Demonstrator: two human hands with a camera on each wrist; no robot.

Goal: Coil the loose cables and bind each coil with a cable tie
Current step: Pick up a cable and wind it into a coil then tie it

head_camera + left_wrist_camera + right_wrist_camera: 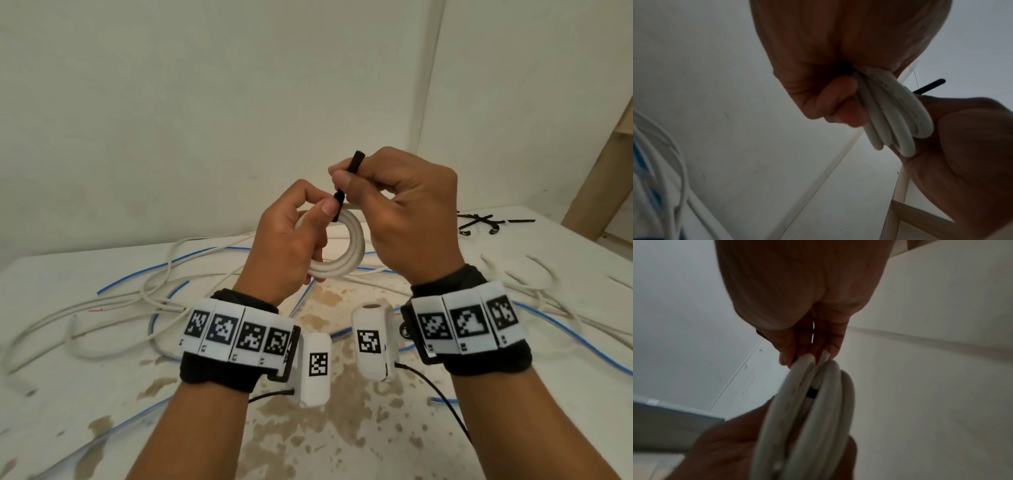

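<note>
- The left hand (830,68) curls its fingers (840,104) round a white coiled cable (898,120).
- The right hand (966,146) touches the coil from the right.
- A black cable tie (929,86) sticks out behind the coil.
- Loose white cables (674,154) lie blurred at the left edge.

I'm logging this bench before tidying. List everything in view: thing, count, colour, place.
Coiled round cable: one, white, held above the table.
Strap-like cable tie: one, black, at the coil's top.
Spare cable ties: several, black, far right of table.
Loose cables: several, white and blue, spread over the table.
Stained table: one, white.
Wrist bands: two, black with white markers.
Left hand: holds the coil.
Right hand: pinches the tie.
</note>
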